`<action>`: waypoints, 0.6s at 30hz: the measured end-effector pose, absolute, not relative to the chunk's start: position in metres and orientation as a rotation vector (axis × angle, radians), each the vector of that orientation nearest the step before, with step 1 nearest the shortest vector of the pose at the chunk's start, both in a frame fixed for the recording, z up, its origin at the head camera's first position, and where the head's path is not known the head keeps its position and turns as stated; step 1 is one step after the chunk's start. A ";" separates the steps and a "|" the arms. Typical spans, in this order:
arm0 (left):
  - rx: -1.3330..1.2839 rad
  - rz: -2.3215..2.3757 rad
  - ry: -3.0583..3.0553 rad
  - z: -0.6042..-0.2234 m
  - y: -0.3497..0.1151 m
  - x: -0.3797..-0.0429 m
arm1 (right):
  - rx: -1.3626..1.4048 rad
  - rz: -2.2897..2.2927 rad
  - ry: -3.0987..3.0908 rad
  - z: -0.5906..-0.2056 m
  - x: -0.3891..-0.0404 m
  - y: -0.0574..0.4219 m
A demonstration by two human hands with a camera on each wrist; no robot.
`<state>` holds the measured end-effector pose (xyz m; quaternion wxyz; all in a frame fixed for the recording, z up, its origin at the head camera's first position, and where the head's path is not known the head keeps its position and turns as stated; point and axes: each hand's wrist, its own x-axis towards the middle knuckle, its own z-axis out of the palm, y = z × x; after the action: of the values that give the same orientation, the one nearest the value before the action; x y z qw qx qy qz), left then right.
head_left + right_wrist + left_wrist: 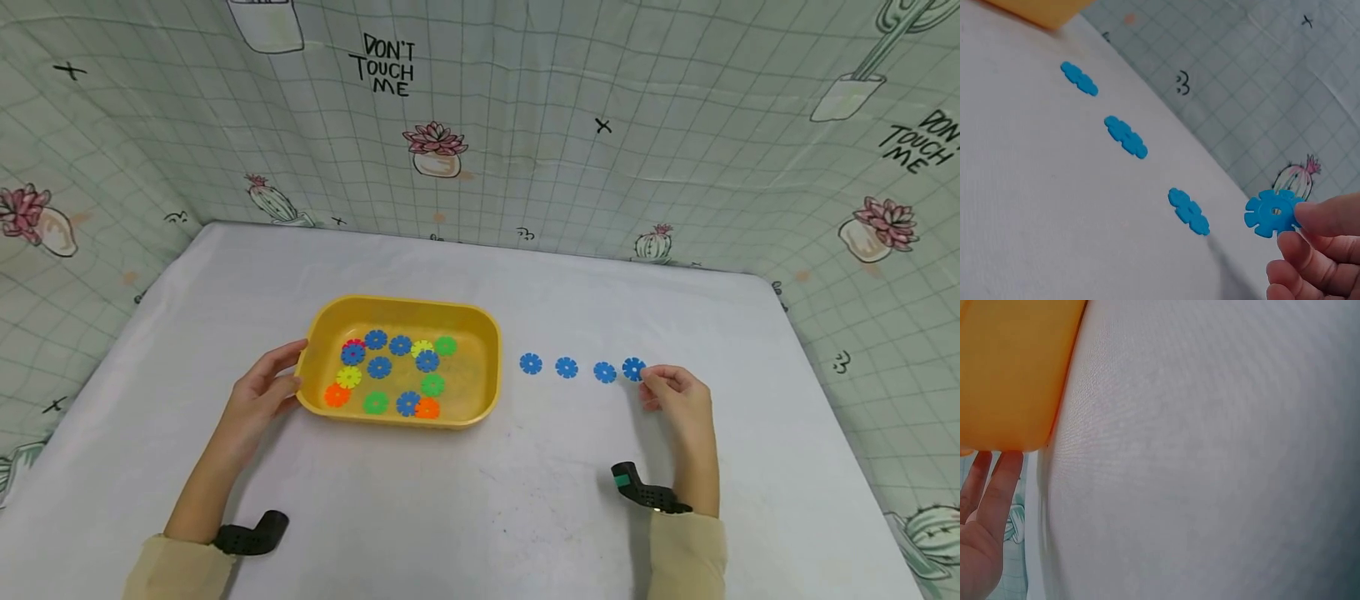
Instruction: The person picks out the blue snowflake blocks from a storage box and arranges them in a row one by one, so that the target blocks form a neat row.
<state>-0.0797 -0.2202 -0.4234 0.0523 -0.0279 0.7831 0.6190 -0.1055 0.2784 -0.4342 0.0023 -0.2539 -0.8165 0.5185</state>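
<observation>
A blue notched plastic disc, a snowflake building piece, is pinched between the thumb and fingers of my right hand. In the right wrist view it is held up off the white table. Left of it, three more blue discs lie flat in a row on the tabletop. My left hand touches the left end of a yellow tray with fairly straight fingers. Inside the tray lie several loose discs in blue, green, yellow, orange and pink, some overlapping.
White cloth covers the table. Behind it and at both sides hangs a pale green gridded curtain printed with cacti and lettering. Black straps with small devices sit on both wrists.
</observation>
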 end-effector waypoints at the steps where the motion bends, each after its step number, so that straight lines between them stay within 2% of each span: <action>1: -0.088 1.878 2.383 -0.423 -0.220 -0.080 | -0.822 1.623 -2.568 -0.428 -0.103 0.276; 9: -0.104 1.845 2.401 -0.423 -0.220 -0.079 | -0.991 1.628 -2.510 -0.434 -0.103 0.281; 18: -0.093 1.860 2.391 -0.423 -0.220 -0.079 | -1.035 1.617 -2.545 -0.434 -0.109 0.287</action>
<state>-0.0792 -0.2197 -0.4232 0.0553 -0.0308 0.7877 0.6128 -0.1088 0.2868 -0.4345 -0.0231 -0.3245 -0.7982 0.5070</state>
